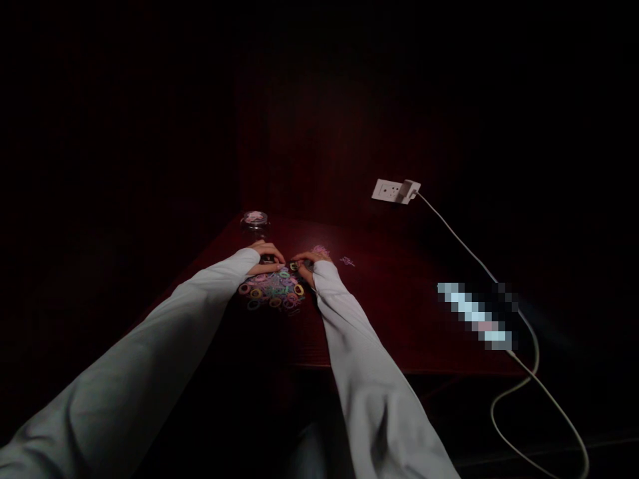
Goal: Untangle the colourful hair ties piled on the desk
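Small colourful elastic hair ties (pixel 275 291) lie in a loose heap on the dark red table, thin bands mixed with thicker rings in yellow, pink, green and purple. At the heap's far left edge is my left hand (pixel 268 257), its fingers curled and thumb drawn in. Facing it from the right, my right hand (pixel 308 260) has bent fingers near a yellow ring (pixel 293 266). The fingertips of both hands are close together above the heap. Whatever lies between them is too small and dim to make out.
A clear round jar (pixel 255 223) stands behind my left hand. Pink bands (pixel 320 251) lie beyond my right hand, with a few purple bands (pixel 347 261) beside them. A charger (pixel 409 191) sits in a wall socket (pixel 384 190); its white cable (pixel 456 236) hangs at the right.
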Tool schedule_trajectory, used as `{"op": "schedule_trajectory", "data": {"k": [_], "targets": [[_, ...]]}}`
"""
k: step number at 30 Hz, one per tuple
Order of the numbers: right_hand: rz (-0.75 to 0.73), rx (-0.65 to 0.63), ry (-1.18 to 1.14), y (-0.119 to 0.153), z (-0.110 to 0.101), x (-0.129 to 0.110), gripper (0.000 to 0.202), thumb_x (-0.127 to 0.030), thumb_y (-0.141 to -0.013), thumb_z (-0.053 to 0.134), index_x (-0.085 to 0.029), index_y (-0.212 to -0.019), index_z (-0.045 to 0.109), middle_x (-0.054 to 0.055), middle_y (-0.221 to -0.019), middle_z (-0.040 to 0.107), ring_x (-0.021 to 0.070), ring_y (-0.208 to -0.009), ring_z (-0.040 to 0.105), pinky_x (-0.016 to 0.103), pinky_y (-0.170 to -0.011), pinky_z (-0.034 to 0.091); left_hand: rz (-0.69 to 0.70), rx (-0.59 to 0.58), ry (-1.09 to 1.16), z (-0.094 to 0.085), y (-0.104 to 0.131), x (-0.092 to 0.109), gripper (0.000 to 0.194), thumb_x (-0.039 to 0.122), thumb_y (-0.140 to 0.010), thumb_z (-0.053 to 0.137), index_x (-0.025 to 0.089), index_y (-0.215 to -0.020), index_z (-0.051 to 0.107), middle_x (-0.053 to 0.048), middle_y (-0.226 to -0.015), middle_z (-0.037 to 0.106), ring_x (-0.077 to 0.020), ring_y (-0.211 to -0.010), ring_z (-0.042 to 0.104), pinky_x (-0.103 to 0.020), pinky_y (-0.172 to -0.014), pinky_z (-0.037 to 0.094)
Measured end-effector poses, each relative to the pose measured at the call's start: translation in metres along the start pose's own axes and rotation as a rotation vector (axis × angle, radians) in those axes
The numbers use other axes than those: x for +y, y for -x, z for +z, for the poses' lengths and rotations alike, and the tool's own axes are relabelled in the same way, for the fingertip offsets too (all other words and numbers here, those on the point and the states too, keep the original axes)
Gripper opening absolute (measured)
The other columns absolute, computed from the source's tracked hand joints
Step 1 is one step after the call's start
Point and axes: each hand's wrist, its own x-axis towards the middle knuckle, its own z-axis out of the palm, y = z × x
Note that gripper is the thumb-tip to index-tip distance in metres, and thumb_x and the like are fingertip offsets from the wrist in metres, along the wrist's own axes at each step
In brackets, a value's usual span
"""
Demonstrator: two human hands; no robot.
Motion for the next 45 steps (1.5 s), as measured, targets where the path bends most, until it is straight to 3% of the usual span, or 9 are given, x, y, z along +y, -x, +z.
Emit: {"op": "schedule_trajectory", "data": {"k": [5, 14, 16, 19, 23, 27, 30, 38, 45], "targets": [[-0.036, -0.07, 0.109, 0.007, -0.005, 0.003, 0.005, -0.028, -0.088, 0.082, -0.027, -0.093, 0.081, 0.0, -0.092, 0.076, 0.0213, -0.103, 0.064, 0.034, -0.1, 0.043, 0.013, 0.035, -0.009, -0.003, 0.0, 0.0, 0.03, 0.046, -0.1, 0.063, 0.024, -0.103, 0.082, -0.004, -0.104, 0.079, -0.0228, -0.1, 0.063, -0.034, -0.098, 0.047], [0.009, -0.097, -0.052, -0.007, 0.019, 0.014, 0.008, -0.019, -0.081, 0.086, -0.025, -0.086, 0.084, 0.0, -0.085, 0.074, 0.0192, -0.09, 0.063, 0.03, -0.088, 0.048, 0.062, 0.092, -0.015, 0.002, -0.002, 0.002, 0.029, 0.046, -0.102, 0.061, 0.024, -0.104, 0.081, -0.005, -0.109, 0.079, -0.0228, -0.103, 0.067, -0.037, -0.103, 0.05], [-0.009, -0.056, -0.103, -0.009, 0.017, 0.017, 0.007, -0.028, -0.091, 0.079, -0.025, -0.089, 0.085, 0.002, -0.089, 0.076, 0.0196, -0.088, 0.065, 0.031, -0.089, 0.051, 0.099, 0.104, 0.038, 0.005, -0.002, 0.0, 0.03, 0.046, -0.103, 0.061, 0.023, -0.106, 0.08, -0.006, -0.116, 0.079, -0.0232, -0.11, 0.07, -0.038, -0.108, 0.051], [0.01, 0.036, -0.085, -0.008, 0.012, 0.021, 0.028, -0.034, -0.105, 0.061, -0.026, -0.097, 0.086, 0.006, -0.1, 0.079, 0.021, -0.094, 0.069, 0.033, -0.092, 0.054, 0.131, 0.111, 0.101, 0.007, -0.003, -0.003, 0.032, 0.045, -0.104, 0.06, 0.021, -0.106, 0.08, -0.01, -0.124, 0.077, -0.024, -0.117, 0.071, -0.038, -0.113, 0.051], [-0.035, 0.077, 0.013, 0.002, 0.013, 0.019, 0.027, -0.032, -0.104, 0.061, -0.027, -0.106, 0.087, 0.008, -0.112, 0.08, 0.0234, -0.107, 0.069, 0.034, -0.101, 0.055, 0.14, 0.107, 0.086, 0.006, -0.003, -0.002, 0.031, 0.044, -0.105, 0.059, 0.02, -0.105, 0.08, -0.01, -0.122, 0.078, -0.0245, -0.117, 0.072, -0.04, -0.113, 0.051], [-0.117, 0.013, -0.048, 0.008, 0.016, 0.012, 0.029, -0.028, -0.103, 0.06, -0.026, -0.118, 0.085, 0.008, -0.117, 0.078, 0.0207, -0.1, 0.071, 0.031, -0.095, 0.057, 0.143, 0.094, 0.037, 0.003, -0.004, 0.002, 0.028, 0.041, -0.105, 0.059, 0.022, -0.105, 0.079, -0.008, -0.119, 0.08, -0.0245, -0.115, 0.073, -0.041, -0.112, 0.05], [-0.107, 0.046, -0.088, 0.004, 0.012, 0.012, 0.035, -0.022, -0.1, 0.06, -0.022, -0.129, 0.08, 0.01, -0.12, 0.077, 0.0209, -0.101, 0.071, 0.033, -0.096, 0.057, 0.14, 0.091, 0.002, 0.002, -0.004, 0.004, 0.027, 0.04, -0.105, 0.058, 0.022, -0.106, 0.079, -0.007, -0.117, 0.08, -0.0242, -0.113, 0.072, -0.041, -0.11, 0.049], [-0.124, -0.038, -0.086, 0.003, -0.002, 0.011, 0.005, -0.025, -0.089, 0.08, -0.023, -0.091, 0.083, 0.004, -0.1, 0.073, 0.0168, -0.09, 0.066, 0.027, -0.085, 0.053, 0.147, 0.08, -0.021, 0.006, -0.005, 0.002, 0.028, 0.043, -0.104, 0.058, 0.024, -0.108, 0.079, -0.005, -0.117, 0.08, -0.0231, -0.11, 0.07, -0.038, -0.106, 0.049], [-0.037, -0.139, -0.041, -0.001, 0.007, 0.009, 0.006, -0.015, -0.082, 0.08, -0.021, -0.081, 0.079, 0.001, -0.09, 0.07, 0.0134, -0.08, 0.063, 0.024, -0.079, 0.05, 0.137, 0.039, -0.007, 0.005, -0.005, 0.003, 0.029, 0.043, -0.102, 0.059, 0.024, -0.105, 0.08, -0.006, -0.114, 0.081, -0.0236, -0.106, 0.07, -0.038, -0.104, 0.049]]}}
